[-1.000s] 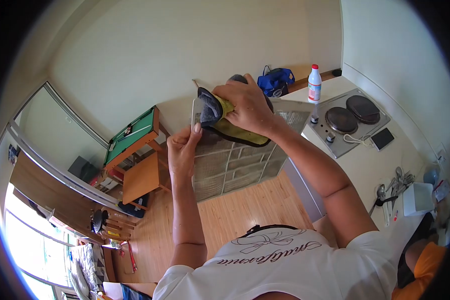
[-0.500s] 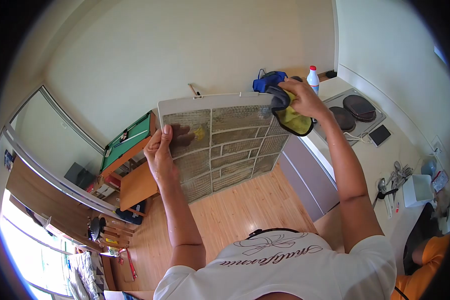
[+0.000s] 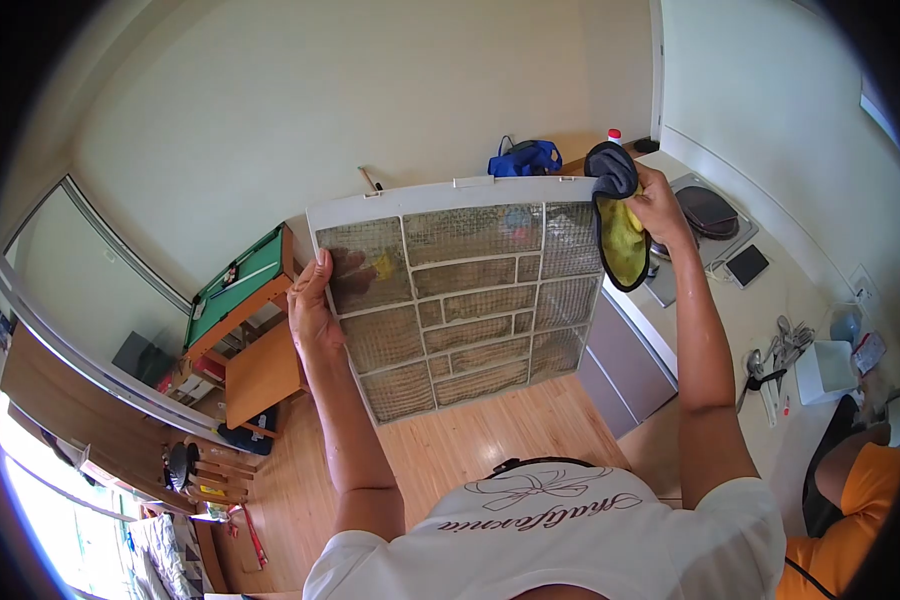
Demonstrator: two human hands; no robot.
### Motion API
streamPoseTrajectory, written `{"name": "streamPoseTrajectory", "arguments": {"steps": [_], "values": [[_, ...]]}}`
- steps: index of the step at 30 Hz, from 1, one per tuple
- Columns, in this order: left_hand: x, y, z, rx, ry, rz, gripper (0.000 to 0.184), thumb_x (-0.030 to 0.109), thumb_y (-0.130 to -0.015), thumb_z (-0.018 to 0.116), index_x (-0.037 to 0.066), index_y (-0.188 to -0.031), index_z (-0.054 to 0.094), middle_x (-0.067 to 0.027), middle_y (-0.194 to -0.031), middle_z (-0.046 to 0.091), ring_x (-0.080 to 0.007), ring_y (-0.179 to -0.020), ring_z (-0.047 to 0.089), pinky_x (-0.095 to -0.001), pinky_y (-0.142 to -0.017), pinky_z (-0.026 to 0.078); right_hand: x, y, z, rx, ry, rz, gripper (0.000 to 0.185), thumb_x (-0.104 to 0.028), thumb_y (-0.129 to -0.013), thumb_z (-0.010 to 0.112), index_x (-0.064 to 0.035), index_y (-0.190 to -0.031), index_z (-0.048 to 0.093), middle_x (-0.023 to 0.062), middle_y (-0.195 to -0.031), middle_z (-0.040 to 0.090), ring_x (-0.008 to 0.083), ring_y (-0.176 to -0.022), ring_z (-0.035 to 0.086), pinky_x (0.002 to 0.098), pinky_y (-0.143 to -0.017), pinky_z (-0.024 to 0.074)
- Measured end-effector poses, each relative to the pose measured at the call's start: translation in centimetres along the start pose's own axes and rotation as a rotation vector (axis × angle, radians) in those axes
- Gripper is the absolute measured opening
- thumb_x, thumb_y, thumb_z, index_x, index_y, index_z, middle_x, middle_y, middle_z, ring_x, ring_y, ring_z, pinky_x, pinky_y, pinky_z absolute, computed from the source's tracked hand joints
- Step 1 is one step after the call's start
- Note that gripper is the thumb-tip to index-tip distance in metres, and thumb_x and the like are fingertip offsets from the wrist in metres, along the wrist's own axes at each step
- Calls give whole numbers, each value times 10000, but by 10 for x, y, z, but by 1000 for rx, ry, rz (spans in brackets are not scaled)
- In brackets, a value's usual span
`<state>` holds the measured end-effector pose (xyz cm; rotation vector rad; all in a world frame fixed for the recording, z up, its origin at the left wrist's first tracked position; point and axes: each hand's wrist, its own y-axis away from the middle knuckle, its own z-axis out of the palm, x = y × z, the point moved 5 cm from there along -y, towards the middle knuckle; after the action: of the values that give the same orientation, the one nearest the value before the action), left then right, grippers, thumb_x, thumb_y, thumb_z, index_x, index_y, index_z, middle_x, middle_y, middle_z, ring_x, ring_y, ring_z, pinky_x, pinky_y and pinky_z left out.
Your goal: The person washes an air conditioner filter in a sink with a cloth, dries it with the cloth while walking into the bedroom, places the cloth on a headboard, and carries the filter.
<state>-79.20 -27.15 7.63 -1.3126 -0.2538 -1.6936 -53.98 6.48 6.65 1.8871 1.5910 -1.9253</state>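
A white-framed air conditioner filter (image 3: 475,310) with see-through mesh is held up in front of me, above the wooden floor. My left hand (image 3: 315,310) grips its left edge, thumb on the near side and the other fingers showing blurred through the mesh. At the top right corner, my right hand (image 3: 660,208) clasps a yellow and grey cleaning cloth (image 3: 624,245) with a dark border. The cloth hangs down along the filter's right edge; whether my right fingers also touch the frame is hidden.
On the right counter are an electric hob (image 3: 712,212), a black tablet-like device (image 3: 747,265), several utensils (image 3: 785,345) and a white container (image 3: 826,372). Behind the filter lies a blue bag (image 3: 523,158). A small pool table (image 3: 240,285) stands left. A person in orange (image 3: 860,515) sits lower right.
My right hand and the cloth have moved right to the filter's top right corner. The filter has turned more squarely toward me, and the view has shifted slightly.
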Motion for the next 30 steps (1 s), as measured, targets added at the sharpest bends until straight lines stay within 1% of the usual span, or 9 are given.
{"name": "streamPoseTrajectory", "arguments": {"steps": [2,8,14,16,17,18,19,26,30], "values": [[-8,-7,-6,2,58,-24,271,196,-867,570,-58,-954,608,-128,-897,641,-204,-773,630,-331,-693,533,11,0,-1,108,-266,13,241,37,-793,593,25,-1033,584,71,-941,634,131,-803,606,258,-724,501],[-45,-32,-34,69,162,-177,241,191,-850,595,-26,-954,609,-108,-887,638,-201,-774,624,-338,-692,534,15,2,12,224,-751,240,201,-3,-751,662,11,-941,601,102,-833,641,177,-679,637,293,-602,541],[-76,-45,-50,77,281,-267,225,189,-836,613,-5,-949,601,-109,-871,644,-219,-743,634,-347,-674,538,48,0,39,146,-1073,260,200,-84,-775,635,-37,-966,597,57,-869,641,170,-728,635,287,-641,535],[-79,-42,-47,68,321,-327,223,182,-834,616,-2,-959,602,-104,-872,644,-217,-744,634,-347,-677,537,49,0,51,-64,-1198,378,261,-190,-818,595,-48,-1036,584,66,-961,640,157,-828,628,268,-751,511],[-78,-43,-47,71,328,-323,223,182,-834,616,-2,-959,602,-104,-872,644,-217,-744,634,-347,-677,537,60,5,53,139,-1150,423,305,-249,-843,559,-52,-1076,573,73,-990,632,147,-859,617,263,-771,498],[-80,-44,-47,66,320,-331,220,178,-834,615,-2,-960,604,-103,-872,644,-214,-747,632,-347,-681,536,53,8,55,-20,-1289,254,361,-266,-843,556,-37,-1123,552,76,-996,628,150,-887,609,274,-781,493],[-85,-47,-49,61,313,-343,218,175,-834,615,-2,-961,606,-102,-872,644,-211,-750,631,-347,-685,535,41,11,59,-40,-1331,206,355,-261,-845,554,-36,-1119,551,76,-993,627,151,-885,609,275,-781,492],[-98,-54,-55,75,302,-325,208,172,-828,625,-3,-939,618,-101,-873,647,-205,-733,627,-341,-671,529,-3,39,69,48,-1079,334,310,-222,-856,541,-27,-1096,548,71,-975,619,161,-869,607,279,-780,486],[-86,-49,-44,64,286,-347,213,197,-829,625,4,-917,624,-101,-849,648,-201,-734,628,-342,-666,532,43,21,48,-3,-661,342,234,-184,-858,549,-34,-1036,557,36,-925,610,115,-811,585,255,-710,462]]}}
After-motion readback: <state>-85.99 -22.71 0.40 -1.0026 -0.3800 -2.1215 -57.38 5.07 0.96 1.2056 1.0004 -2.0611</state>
